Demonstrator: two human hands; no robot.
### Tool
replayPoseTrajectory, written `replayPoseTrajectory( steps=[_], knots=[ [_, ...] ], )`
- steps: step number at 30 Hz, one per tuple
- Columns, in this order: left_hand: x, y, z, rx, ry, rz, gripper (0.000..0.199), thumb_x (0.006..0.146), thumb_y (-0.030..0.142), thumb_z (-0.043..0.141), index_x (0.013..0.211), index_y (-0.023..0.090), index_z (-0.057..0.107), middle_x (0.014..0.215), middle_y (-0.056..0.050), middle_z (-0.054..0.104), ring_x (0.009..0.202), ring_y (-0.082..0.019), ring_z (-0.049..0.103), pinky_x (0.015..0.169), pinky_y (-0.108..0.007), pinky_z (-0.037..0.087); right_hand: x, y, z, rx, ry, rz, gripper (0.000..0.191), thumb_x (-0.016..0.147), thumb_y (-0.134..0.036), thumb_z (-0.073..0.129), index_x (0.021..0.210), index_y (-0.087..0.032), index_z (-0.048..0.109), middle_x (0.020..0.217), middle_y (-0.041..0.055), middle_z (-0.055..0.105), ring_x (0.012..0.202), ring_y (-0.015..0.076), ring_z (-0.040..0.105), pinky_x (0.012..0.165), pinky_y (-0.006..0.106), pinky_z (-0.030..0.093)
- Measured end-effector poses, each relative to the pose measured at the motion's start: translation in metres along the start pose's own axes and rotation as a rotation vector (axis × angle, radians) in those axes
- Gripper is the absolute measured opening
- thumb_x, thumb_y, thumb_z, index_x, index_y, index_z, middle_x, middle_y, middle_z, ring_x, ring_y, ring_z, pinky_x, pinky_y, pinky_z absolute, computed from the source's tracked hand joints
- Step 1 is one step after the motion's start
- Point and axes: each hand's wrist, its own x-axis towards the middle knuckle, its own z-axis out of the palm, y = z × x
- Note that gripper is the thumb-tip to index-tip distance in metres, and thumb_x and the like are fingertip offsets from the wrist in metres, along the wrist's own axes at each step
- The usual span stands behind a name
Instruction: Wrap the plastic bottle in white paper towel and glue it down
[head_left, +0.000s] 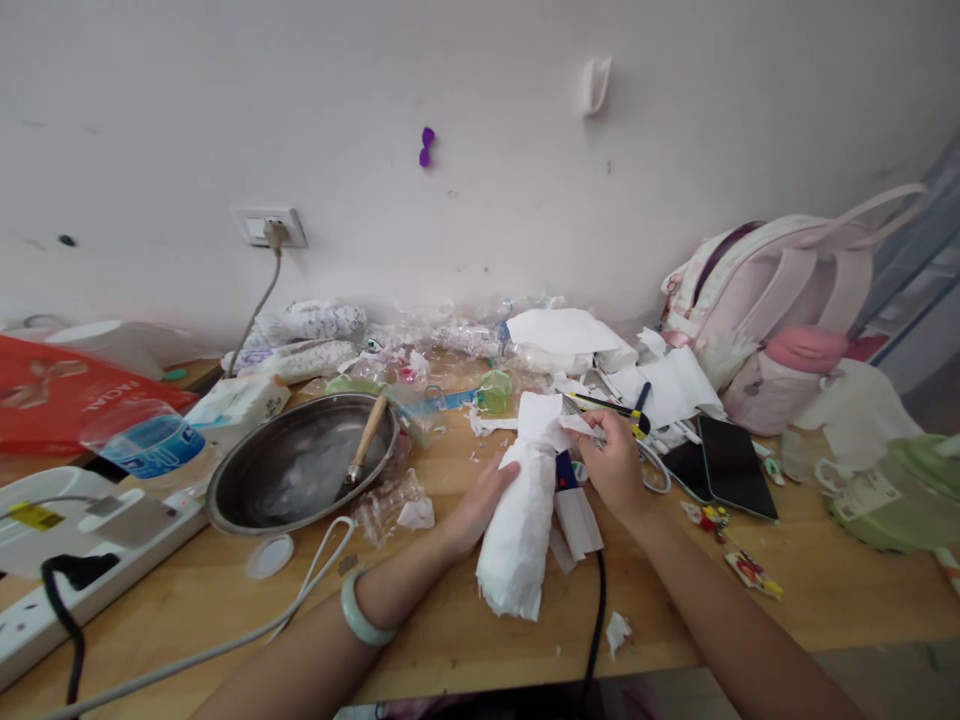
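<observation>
Brush (367,440) leaning on bowl (262,460) rim — handle likely staying clean. Left hand (484,500) grasping white form (517,530) over table (442,640), apparently steadying it; far fingers hiding behind. Right hand (615,465) pinching paper flap (574,425) at form's neck — seemingly controlling loose end.

To the right of the right hand (611,460) lies a flat black rectangular device (736,468), with a pale pink fabric backpack (787,280) beyond it, while a long white plastic power strip (34,622) lies well left of the left hand (487,500).
</observation>
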Motion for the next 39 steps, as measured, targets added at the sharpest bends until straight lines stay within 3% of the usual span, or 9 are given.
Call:
replayPoseTrajectory(
  steps=[5,10,15,20,23,28,39],
  knots=[
    [0.0,-0.001,-0.001,-0.013,-0.005,-0.006,0.055,0.069,0.048,0.066,0.114,0.017,0.055,0.106,-0.01,0.066,0.092,-0.025,0.06,0.08,-0.034,0.044,-0.001,0.001,0.001,0.289,0.002,0.196,0.014,0.079,-0.032,0.056,0.078,-0.022,0.048,0.08,0.0016,0.058,0.08,0.0186,0.054,0.076,0.033,0.041],
    [0.0,-0.001,0.0,-0.006,-0.007,0.006,0.055,0.068,0.048,0.067,0.113,0.018,0.057,0.105,-0.009,0.067,0.094,-0.025,0.06,0.082,-0.034,0.044,-0.001,0.002,0.004,0.348,0.028,0.339,0.025,0.076,-0.039,0.06,0.09,-0.022,0.047,0.079,0.0002,0.054,0.072,0.0163,0.05,0.066,0.028,0.04],
    [0.0,-0.001,-0.001,0.012,-0.028,0.024,0.055,0.068,0.048,0.068,0.112,0.018,0.057,0.109,-0.01,0.065,0.099,-0.026,0.058,0.084,-0.034,0.043,-0.002,0.006,0.007,0.287,0.092,0.227,0.023,0.076,-0.032,0.06,0.091,-0.022,0.046,0.088,0.0019,0.055,0.078,0.0163,0.05,0.074,0.031,0.039],
    [0.0,0.0,0.0,0.014,-0.012,0.013,0.057,0.067,0.048,0.068,0.112,0.016,0.055,0.11,-0.011,0.065,0.096,-0.026,0.058,0.082,-0.034,0.043,0.0,0.004,0.004,0.219,0.1,0.045,0.004,0.081,-0.024,0.053,0.08,-0.021,0.051,0.086,0.0028,0.054,0.083,0.0176,0.052,0.073,0.031,0.04],
    [-0.001,0.001,0.0,0.019,-0.015,0.016,0.058,0.066,0.048,0.068,0.112,0.016,0.055,0.109,-0.011,0.064,0.094,-0.025,0.059,0.081,-0.034,0.043,0.001,0.001,0.001,0.141,0.057,-0.053,0.014,0.084,-0.019,0.048,0.074,-0.021,0.058,0.087,0.0045,0.054,0.088,0.0194,0.053,0.078,0.034,0.042],
    [-0.001,0.0,0.001,0.021,-0.017,0.019,0.059,0.065,0.049,0.069,0.111,0.016,0.055,0.106,-0.01,0.065,0.092,-0.025,0.059,0.08,-0.034,0.044,-0.002,0.0,0.002,0.059,0.054,-0.104,0.022,0.085,-0.016,0.044,0.085,-0.021,0.065,0.091,0.0063,0.056,0.092,0.0201,0.054,0.084,0.037,0.043],
    [0.001,-0.001,-0.001,0.096,-0.041,0.064,0.066,0.065,0.055,0.067,0.115,0.013,0.053,0.112,-0.014,0.063,0.098,-0.029,0.058,0.083,-0.037,0.043,-0.005,-0.006,0.005,-0.181,0.095,-0.171,0.021,0.087,-0.023,0.047,0.098,-0.021,0.064,0.099,0.0093,0.058,0.098,0.0237,0.053,0.088,0.044,0.04]
  ],
)
